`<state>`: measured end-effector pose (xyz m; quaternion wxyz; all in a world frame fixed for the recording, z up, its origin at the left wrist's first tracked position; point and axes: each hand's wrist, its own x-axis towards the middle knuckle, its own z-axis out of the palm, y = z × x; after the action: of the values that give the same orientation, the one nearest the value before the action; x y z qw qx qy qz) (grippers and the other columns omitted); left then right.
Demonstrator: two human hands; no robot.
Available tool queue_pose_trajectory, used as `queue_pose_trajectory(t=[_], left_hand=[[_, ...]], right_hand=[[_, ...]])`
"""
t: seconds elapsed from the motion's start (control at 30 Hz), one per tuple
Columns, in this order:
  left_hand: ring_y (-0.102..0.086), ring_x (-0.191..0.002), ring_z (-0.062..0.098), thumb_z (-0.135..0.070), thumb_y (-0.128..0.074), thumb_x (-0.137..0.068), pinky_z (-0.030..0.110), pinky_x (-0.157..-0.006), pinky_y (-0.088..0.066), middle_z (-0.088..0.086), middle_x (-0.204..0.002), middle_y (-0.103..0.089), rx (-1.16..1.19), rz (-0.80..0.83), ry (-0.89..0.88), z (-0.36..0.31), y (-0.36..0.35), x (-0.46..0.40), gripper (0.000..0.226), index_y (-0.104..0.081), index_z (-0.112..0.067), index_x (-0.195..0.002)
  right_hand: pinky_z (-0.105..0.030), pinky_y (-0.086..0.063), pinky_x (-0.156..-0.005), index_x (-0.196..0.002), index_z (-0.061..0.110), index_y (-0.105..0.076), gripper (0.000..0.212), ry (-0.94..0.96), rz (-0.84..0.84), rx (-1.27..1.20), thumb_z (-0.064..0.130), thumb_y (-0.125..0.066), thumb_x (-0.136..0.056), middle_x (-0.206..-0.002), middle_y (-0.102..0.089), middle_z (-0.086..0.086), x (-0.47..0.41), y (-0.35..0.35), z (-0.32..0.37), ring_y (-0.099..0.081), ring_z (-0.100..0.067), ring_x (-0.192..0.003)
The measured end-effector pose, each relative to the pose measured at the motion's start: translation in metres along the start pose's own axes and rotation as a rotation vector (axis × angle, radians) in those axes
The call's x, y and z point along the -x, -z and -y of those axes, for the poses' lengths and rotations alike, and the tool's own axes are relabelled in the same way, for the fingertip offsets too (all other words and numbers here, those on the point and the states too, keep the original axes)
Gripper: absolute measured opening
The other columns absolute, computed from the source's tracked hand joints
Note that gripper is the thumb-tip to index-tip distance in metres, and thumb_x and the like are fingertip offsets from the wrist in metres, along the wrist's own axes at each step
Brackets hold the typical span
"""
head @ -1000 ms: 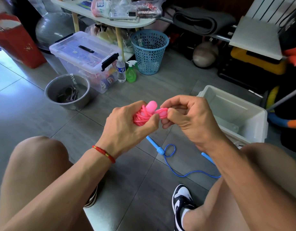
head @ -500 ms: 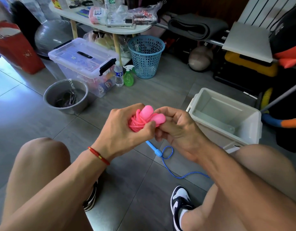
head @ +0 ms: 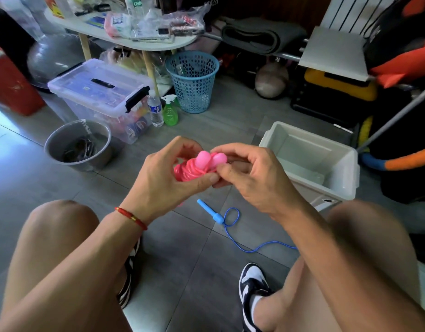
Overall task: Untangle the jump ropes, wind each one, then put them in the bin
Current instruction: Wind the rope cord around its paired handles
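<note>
Both left hand (head: 163, 178) and right hand (head: 249, 178) clasp the wound pink rope (head: 194, 167), finishing its winding; next, drop it into the white bin (head: 345, 173), blue rope (head: 230, 226) pending.

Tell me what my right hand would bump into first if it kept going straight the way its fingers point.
The right hand points left, toward the left hand. Its fingers already pinch the pink jump rope bundle, so that comes first, with the left hand's thumb right behind it.
</note>
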<state>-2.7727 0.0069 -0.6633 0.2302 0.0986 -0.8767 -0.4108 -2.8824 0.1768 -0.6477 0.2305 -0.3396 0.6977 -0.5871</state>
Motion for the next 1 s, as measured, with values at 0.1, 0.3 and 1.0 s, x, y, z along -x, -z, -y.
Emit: queue_pose_trajectory(t=[0.1, 0.3, 1.0], left_hand=[[-0.058, -0.115, 0.005, -0.072, -0.067, -0.076, 0.026, -0.097, -0.044, -0.015, -0.118, -0.065, -0.027, -0.061, 0.117, 0.002, -0.007, -0.004, 0.058, -0.063, -0.032, -0.118], [-0.07, -0.101, 0.036, -0.041, -0.054, -0.101, 0.047, -0.083, -0.06, 0.024, -0.12, -0.067, 1.033, 0.09, 0.829, -0.013, -0.022, -0.008, 0.046, -0.063, -0.008, -0.132], [-0.059, -0.116, 0.018, -0.034, -0.075, -0.089, 0.034, -0.101, -0.049, -0.006, -0.135, -0.053, 0.002, 0.762, -0.029, -0.112, -0.229, -0.104, 0.057, -0.051, -0.03, -0.141]], right_hand=[[-0.044, -0.062, -0.074, -0.102, 0.01, -0.069, 0.01, 0.096, -0.135, 0.162, 0.01, -0.069, -0.092, -0.084, -0.077, 0.0, 0.003, 0.004, 0.002, -0.076, -0.015, -0.073], [-0.035, -0.061, -0.08, -0.107, 0.018, -0.071, 0.024, 0.23, -0.087, 0.365, 0.014, -0.072, -0.084, -0.099, -0.068, 0.003, 0.009, 0.007, 0.002, -0.073, -0.011, -0.088], [-0.04, -0.062, -0.071, -0.097, 0.008, -0.068, 0.006, -0.404, -0.771, -0.349, 0.014, -0.067, -0.094, -0.09, -0.075, -0.014, 0.112, 0.183, -0.115, -0.075, -0.025, -0.081]])
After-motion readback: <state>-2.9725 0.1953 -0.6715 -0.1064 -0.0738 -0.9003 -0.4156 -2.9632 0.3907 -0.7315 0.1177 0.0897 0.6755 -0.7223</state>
